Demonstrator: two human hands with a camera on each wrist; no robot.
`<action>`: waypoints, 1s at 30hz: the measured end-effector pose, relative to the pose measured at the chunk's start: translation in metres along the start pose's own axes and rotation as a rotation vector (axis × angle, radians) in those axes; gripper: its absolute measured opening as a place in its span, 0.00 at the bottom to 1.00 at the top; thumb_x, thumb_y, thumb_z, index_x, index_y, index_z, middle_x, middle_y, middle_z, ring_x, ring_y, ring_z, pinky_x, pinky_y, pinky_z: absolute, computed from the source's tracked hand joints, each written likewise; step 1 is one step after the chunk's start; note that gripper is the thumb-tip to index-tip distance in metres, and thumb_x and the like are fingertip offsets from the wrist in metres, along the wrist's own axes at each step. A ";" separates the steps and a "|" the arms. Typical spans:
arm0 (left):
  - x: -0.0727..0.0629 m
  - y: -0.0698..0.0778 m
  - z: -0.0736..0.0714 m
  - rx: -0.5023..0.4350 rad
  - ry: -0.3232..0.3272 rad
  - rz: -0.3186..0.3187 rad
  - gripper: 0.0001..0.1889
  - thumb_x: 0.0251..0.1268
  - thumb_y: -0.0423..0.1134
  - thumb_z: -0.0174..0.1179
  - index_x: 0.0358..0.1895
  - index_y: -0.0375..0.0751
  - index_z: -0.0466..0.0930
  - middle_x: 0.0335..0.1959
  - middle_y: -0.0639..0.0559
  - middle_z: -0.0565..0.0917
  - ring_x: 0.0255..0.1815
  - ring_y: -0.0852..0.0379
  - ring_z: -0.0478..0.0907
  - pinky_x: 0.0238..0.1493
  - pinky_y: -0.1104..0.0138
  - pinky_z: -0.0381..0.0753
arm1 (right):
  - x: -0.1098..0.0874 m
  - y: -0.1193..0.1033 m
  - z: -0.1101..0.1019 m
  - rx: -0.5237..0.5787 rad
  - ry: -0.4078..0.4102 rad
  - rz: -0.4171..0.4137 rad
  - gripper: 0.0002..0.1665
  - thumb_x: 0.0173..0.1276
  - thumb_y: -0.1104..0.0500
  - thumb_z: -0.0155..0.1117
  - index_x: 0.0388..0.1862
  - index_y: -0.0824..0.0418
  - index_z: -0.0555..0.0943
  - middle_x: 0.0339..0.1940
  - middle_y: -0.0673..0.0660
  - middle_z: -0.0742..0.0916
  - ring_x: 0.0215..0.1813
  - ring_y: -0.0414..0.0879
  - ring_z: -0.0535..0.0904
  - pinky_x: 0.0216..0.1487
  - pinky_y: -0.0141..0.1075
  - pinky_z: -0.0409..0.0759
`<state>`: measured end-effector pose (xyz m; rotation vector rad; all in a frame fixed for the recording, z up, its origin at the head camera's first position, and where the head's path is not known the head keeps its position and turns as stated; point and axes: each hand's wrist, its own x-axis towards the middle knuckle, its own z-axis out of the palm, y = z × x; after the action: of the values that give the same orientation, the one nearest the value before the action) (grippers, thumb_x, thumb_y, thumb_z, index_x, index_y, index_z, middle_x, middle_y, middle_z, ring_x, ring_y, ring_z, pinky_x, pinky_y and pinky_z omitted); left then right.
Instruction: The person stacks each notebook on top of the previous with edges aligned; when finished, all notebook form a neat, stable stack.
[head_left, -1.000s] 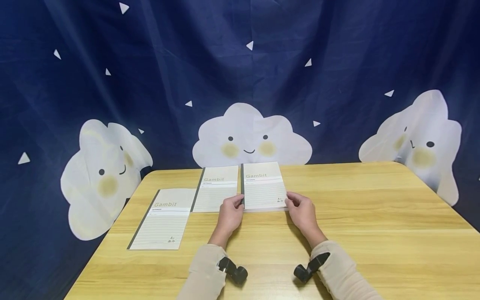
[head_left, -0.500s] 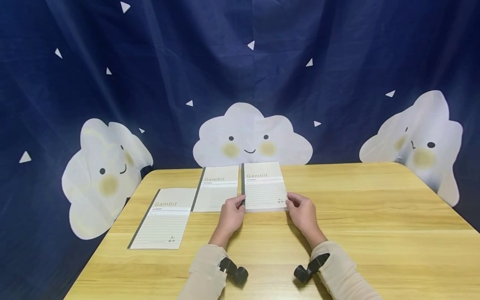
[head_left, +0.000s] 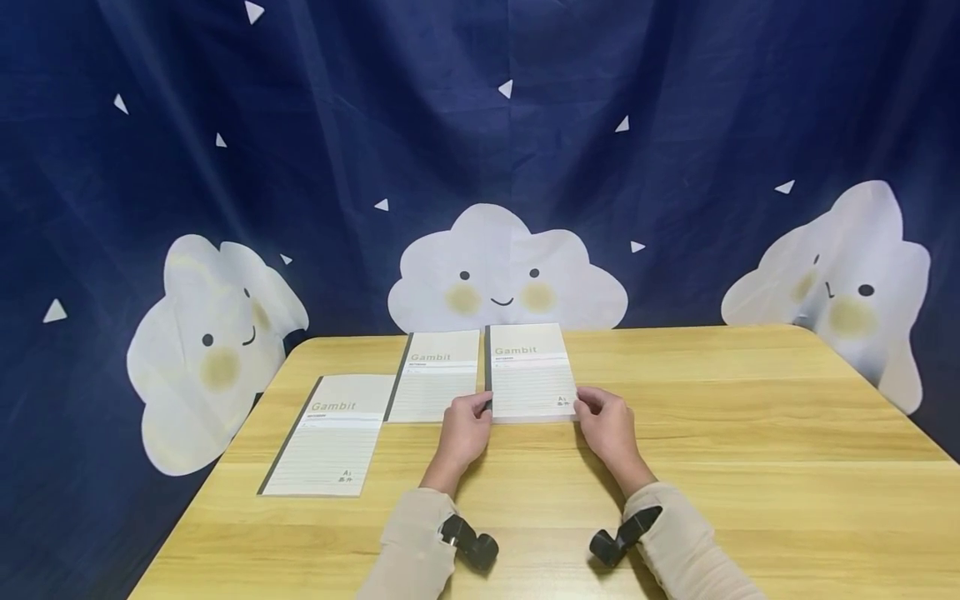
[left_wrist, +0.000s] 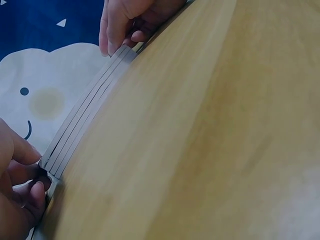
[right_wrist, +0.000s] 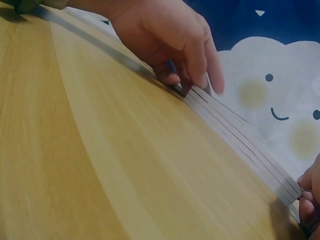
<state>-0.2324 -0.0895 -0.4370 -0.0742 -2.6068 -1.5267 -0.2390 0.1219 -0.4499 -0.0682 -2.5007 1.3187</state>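
Observation:
A stack of several white notebooks [head_left: 530,367] with dark spines lies flat at the table's far middle. My left hand [head_left: 462,429] holds its lower left corner, fingers and thumb against the spine side. At the lower right corner my right hand [head_left: 606,425] grips the opposite edge with curled fingers. Seen from the left wrist, the stacked notebook edges [left_wrist: 92,107] run between both hands and look nearly even. A second notebook [head_left: 435,375] lies just left of the stack, close to the left hand. Further left and nearer lies a third notebook [head_left: 327,437].
The wooden table [head_left: 750,483] extends right and toward me. Behind its far edge hangs a dark blue curtain [head_left: 420,100] with smiling clouds and white triangles. Small black wrist cameras [head_left: 470,543] sit on both sleeves.
The head view has shifted very slightly. Both hands stay at the stack's sides, and the notebooks keep their places.

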 end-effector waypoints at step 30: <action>0.001 0.000 -0.004 -0.005 0.009 0.016 0.19 0.61 0.24 0.52 0.56 0.30 0.76 0.55 0.35 0.78 0.60 0.43 0.74 0.59 0.57 0.74 | 0.003 -0.009 -0.007 0.049 0.022 0.056 0.18 0.63 0.61 0.57 0.50 0.66 0.82 0.47 0.62 0.86 0.47 0.51 0.80 0.48 0.41 0.77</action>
<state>-0.2331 -0.0926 -0.4348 -0.0888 -2.5888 -1.5250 -0.2393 0.1225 -0.4380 -0.1417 -2.4635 1.3922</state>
